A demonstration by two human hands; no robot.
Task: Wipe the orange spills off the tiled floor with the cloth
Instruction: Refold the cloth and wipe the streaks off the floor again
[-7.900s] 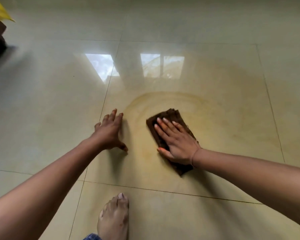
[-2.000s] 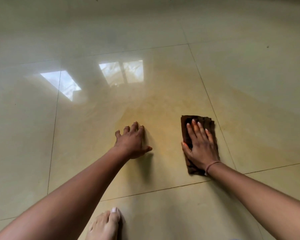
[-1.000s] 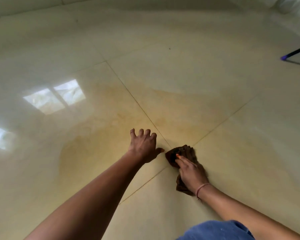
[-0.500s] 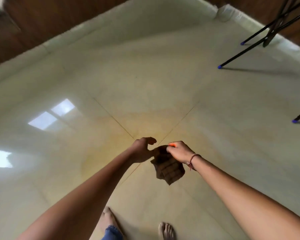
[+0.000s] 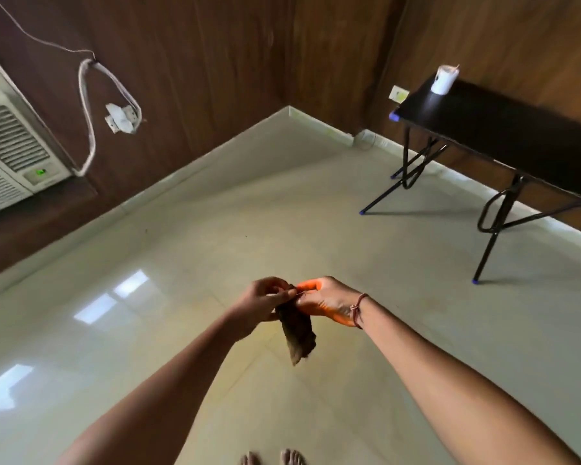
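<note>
You hold the cloth (image 5: pixel 297 332) up in the air between your two hands. Your left hand (image 5: pixel 264 302) and your right hand (image 5: pixel 327 302) both pinch its top edge with curled fingers, knuckles nearly touching. The rest hangs in a crumpled tail below them. That grip looks like the start of a refold or a turn to bring a cleaner face outward. This would fit the bright orange staining on your right palm and thumb.

You are standing, with your toes (image 5: pixel 272 459) just in view far below the hands, so the cloth hangs well clear of the tiled floor (image 5: pixel 366 263). A faint yellowish film (image 5: pixel 269 360) lies on the tiles beneath your hands and off to the left of them. From that, I judge the wiping is not finished.

A second ago your right hand was pressing the bunched cloth onto the floor at a grout joint, while your left hand was braced flat on the tile beside it. Half a second ago the cloth was already lifted, dangling from your right fingers with the left just closing in. Now both hands grip it.

Your head has come up too. The wood-panelled wall, an air conditioner (image 5: pixel 10 156) far beyond your left hand and a black folding table (image 5: pixel 503 129) beyond your right are newly in view.
</note>
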